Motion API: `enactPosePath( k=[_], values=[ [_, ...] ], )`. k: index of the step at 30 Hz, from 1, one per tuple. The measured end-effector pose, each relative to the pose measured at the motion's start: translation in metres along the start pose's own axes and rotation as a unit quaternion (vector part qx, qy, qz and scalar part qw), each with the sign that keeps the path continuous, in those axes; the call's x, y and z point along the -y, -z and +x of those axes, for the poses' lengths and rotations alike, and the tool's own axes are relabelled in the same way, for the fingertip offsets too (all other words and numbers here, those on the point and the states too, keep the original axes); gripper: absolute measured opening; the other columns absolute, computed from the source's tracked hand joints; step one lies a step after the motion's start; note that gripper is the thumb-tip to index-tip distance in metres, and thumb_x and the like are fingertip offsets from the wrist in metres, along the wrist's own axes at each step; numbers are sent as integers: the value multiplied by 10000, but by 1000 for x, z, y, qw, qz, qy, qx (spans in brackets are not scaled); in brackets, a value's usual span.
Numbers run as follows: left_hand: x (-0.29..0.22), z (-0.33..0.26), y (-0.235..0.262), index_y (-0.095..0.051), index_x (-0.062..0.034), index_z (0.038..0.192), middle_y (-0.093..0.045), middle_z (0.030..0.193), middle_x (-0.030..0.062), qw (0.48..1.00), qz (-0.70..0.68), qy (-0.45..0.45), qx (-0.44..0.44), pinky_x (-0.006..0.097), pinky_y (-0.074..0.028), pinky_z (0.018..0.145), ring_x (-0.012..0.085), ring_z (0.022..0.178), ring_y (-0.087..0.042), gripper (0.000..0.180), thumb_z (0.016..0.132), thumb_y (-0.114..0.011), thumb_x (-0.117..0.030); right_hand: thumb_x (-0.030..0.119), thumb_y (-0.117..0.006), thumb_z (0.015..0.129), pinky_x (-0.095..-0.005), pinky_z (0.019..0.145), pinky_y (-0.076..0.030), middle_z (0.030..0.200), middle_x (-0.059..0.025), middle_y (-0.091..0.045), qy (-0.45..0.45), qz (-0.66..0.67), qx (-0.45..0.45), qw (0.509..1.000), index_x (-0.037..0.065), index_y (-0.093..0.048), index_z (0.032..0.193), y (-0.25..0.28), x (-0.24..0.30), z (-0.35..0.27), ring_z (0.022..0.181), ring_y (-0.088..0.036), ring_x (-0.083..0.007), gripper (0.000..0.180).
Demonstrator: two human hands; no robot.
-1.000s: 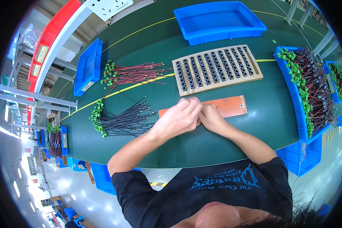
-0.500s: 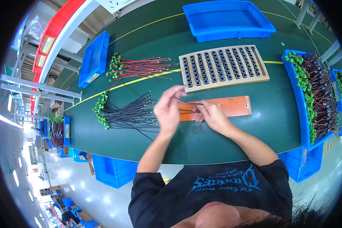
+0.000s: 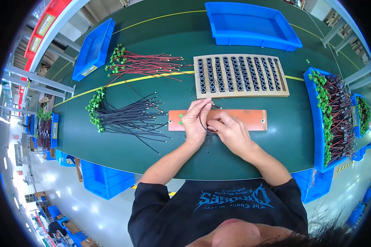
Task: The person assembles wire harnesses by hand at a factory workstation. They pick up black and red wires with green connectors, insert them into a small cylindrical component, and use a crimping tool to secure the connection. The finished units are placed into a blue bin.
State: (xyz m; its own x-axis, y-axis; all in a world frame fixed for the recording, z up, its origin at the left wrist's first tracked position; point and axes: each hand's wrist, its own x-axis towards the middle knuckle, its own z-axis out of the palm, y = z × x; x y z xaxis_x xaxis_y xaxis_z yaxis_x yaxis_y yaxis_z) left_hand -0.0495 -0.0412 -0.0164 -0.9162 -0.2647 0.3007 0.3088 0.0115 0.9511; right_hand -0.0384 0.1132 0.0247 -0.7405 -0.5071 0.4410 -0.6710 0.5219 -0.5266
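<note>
My left hand [image 3: 197,121] and my right hand [image 3: 228,129] meet over an orange board [image 3: 247,118] lying on the green table. Both pinch a thin black wire [image 3: 202,123] that loops between them. Just beyond the hands sits a tan tray [image 3: 240,76] with rows of black ring cores. To the left lies a fan of black wires with green connectors [image 3: 123,117], and farther back a bunch of red wires with green connectors [image 3: 146,65].
A blue bin [image 3: 332,119] at the right holds many finished wires with green connectors. Empty blue bins stand at the back [image 3: 250,25] and back left [image 3: 94,48]. More blue bins hang below the table's near edge [image 3: 105,179]. A yellow line crosses the table.
My left hand has come back from the black wire pile to the right, and both hands now hold a looped black wire together over the orange board.
</note>
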Motion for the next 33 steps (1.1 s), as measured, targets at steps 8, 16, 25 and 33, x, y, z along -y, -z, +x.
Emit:
enactPosePath(
  k=[8, 16, 25, 33],
  values=[
    [8, 1, -2, -723, 17, 1149, -677, 1103, 71, 993, -103, 51, -14, 276, -569, 888, 146, 990, -690, 160, 1011, -649, 50, 80, -826, 794, -414, 783, -546, 983, -81, -676, -10, -12, 23, 1000, 69, -768, 1086, 18, -27, 5, 870, -680, -261, 299],
    [8, 0, -6, -688, 43, 1138, -643, 1085, 80, 991, -111, 75, 13, 293, -613, 868, 156, 949, -713, 132, 1018, -634, 32, 3, -712, 985, -295, 904, -626, 1211, -120, -632, -291, 346, 30, 892, -117, -695, 1173, 20, -52, -3, 1059, -756, -249, 224],
    [6, 2, -4, -680, 46, 1106, -664, 1073, 88, 985, -114, 128, 36, 308, -619, 862, 164, 965, -724, 108, 1002, -656, 28, -15, -678, 1003, -300, 948, -602, 1187, -112, -641, -317, 424, 15, 848, -87, -687, 1235, 13, -55, -6, 1036, -761, -229, 243],
    [14, -3, 2, -665, 37, 1063, -677, 1059, 92, 982, -139, 107, 72, 307, -610, 903, 170, 977, -725, 144, 944, -680, 116, -26, -683, 996, -309, 950, -604, 1144, -109, -661, -304, 430, -5, 850, -87, -692, 1202, 10, -56, -9, 1032, -763, -233, 215]
  ],
)
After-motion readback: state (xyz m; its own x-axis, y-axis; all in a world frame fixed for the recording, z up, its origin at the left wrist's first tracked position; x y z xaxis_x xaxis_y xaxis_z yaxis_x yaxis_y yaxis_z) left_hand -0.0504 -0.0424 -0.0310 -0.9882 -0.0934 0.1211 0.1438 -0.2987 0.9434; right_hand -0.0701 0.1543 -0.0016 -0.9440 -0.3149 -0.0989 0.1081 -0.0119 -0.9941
